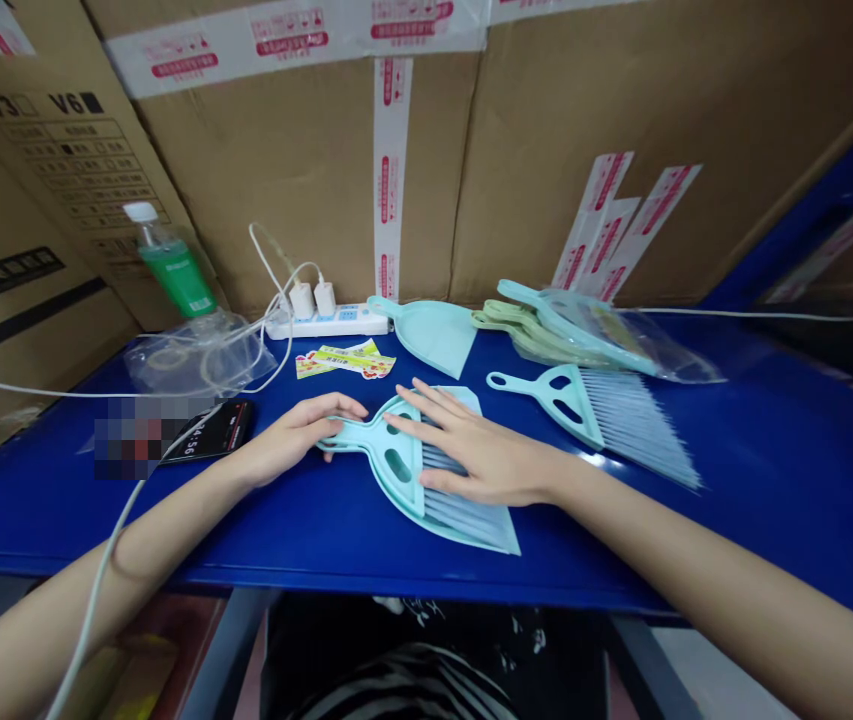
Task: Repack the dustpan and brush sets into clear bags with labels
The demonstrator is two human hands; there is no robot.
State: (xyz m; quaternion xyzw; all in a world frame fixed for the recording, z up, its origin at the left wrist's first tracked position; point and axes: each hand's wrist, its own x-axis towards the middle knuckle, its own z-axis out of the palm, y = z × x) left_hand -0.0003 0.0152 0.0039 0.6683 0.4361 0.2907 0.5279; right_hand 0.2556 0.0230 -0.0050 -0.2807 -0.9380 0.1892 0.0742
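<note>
A light-blue hand brush (399,464) lies inside a matching dustpan (466,399), their handles stacked and pointing left. My left hand (302,432) is closed around both handles, thumb on top. Spread flat over the brush head and its grey-blue bristles is my right hand (482,455), fingers stretched out. Just right of it a second light-blue brush (576,400) rests on the blue table, bristles pointing right. Behind my hands sits another light-blue dustpan (433,333).
Bagged green and blue dustpans (583,325) lie at the back right. Paper labels (347,358) and a power strip (343,320) with chargers are behind. Left are a phone (212,432), loose white cables, a plastic bag (193,360) and a green-labelled bottle (178,270). Cardboard boxes (283,180) wall the back.
</note>
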